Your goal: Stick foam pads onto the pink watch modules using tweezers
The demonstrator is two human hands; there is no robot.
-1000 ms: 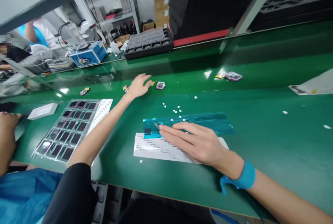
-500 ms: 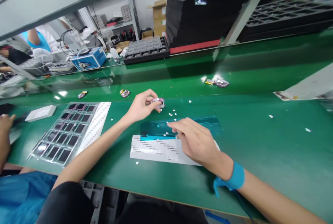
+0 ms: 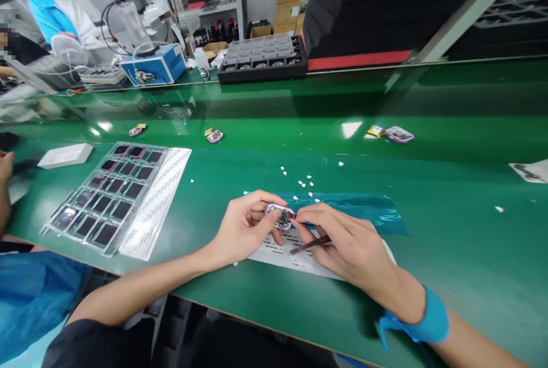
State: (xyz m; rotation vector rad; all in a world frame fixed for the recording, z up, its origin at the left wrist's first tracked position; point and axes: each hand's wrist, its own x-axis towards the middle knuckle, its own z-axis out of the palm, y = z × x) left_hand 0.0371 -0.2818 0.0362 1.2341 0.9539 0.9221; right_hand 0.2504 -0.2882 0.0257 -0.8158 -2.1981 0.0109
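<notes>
My left hand (image 3: 246,225) is closed around the edge of a small watch-like device (image 3: 283,217) with a purple rim. The device's open face shows a circuit board and is tilted up toward me. My right hand (image 3: 349,239) has its thumb and index finger pinched at the device's right edge; whatever is between those fingertips is too small to make out. A slim dark tool (image 3: 310,245) lies in the same hand, its end sticking out to the left below the device. Beneath both hands are a printed white sheet (image 3: 295,258) and a blue translucent film (image 3: 368,208).
Several white bits (image 3: 302,184) are scattered behind my hands. To the left are a clear tray (image 3: 115,185) of dark square screens and a white box (image 3: 65,155). More small devices (image 3: 399,134) lie along the back. A co-worker's hand (image 3: 5,168) is at far left.
My left hand has brought the device down and toward me, turning its circuit side up. My right hand has lifted from the white bits to the device, and the dark tool now shows in it.
</notes>
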